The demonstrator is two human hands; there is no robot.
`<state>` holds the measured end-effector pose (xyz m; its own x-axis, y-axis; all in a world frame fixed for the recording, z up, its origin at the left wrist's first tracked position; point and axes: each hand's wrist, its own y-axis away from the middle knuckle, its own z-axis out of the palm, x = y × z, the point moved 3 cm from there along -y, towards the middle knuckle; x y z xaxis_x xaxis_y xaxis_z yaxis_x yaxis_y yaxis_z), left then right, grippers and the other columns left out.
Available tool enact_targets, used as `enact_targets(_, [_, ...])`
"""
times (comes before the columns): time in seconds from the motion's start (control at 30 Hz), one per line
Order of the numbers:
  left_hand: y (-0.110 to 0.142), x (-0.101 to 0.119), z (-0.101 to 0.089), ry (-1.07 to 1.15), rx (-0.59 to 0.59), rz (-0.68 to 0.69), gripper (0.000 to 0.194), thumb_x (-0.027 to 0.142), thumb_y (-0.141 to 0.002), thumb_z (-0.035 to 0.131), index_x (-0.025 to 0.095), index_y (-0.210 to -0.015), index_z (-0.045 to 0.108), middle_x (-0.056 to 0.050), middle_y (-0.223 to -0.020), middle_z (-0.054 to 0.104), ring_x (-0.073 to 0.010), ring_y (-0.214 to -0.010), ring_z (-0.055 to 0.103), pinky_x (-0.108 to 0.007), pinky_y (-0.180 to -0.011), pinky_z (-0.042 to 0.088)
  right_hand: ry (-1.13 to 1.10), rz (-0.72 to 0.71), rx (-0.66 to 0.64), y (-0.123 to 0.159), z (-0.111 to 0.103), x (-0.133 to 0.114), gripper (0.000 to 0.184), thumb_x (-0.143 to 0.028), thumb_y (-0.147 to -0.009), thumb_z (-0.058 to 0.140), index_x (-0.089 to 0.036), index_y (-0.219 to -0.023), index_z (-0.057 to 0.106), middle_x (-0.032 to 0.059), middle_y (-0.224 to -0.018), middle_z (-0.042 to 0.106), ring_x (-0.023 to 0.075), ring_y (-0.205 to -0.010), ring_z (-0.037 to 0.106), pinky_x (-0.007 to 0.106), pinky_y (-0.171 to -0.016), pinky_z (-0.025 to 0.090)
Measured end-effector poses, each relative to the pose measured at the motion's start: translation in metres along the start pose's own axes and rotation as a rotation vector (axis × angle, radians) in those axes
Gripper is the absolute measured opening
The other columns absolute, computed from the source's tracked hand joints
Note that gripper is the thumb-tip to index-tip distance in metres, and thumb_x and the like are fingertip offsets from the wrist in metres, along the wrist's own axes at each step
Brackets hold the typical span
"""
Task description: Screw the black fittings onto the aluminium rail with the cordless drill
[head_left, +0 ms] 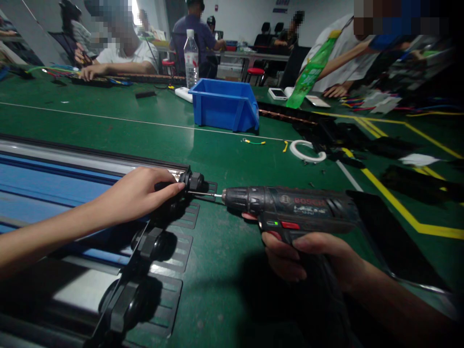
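My right hand (311,251) is wrapped around the handle of a dark Bosch cordless drill (290,205), with a finger at its red trigger. A green light shows on the drill's side. Its long thin bit points left to the end plate (139,244) of a long metal and blue assembly (72,186). Against the plate's far corner rests my left hand (148,193), closed, thumb by a black cable gland (195,181); what its fingertips pinch is hidden. Two larger black glands (154,244) and flat slotted black brackets (166,304) stick out from the same end.
Beyond the assembly stand a blue bin (224,106), a clear bottle (191,60) and a tilted green bottle (313,70). A white ring (307,151) and short wires (253,141) lie nearby. A dark flat panel (391,237) lies right of the drill. Other people work across the table.
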<state>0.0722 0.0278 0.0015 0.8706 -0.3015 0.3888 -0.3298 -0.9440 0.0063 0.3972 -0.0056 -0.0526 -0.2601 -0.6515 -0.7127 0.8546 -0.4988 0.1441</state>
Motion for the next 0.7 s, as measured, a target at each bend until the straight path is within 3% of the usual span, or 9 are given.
enact_targets(0.7, [0.0003, -0.0005, -0.0001, 0.009, -0.001, 0.003, 0.047, 0.056, -0.101, 0.048, 0.019, -0.087, 0.073, -0.003, -0.080, 0.072, -0.0189, -0.071, 0.063, -0.028, -0.062, 0.036, 0.018, 0.016, 0.024, 0.0010, -0.0032, 0.0010, 0.023, -0.037, -0.086, 0.065, -0.014, -0.090, 0.065, 0.0010, -0.078, 0.046, 0.0127, -0.062, 0.045, 0.027, -0.062, 0.042])
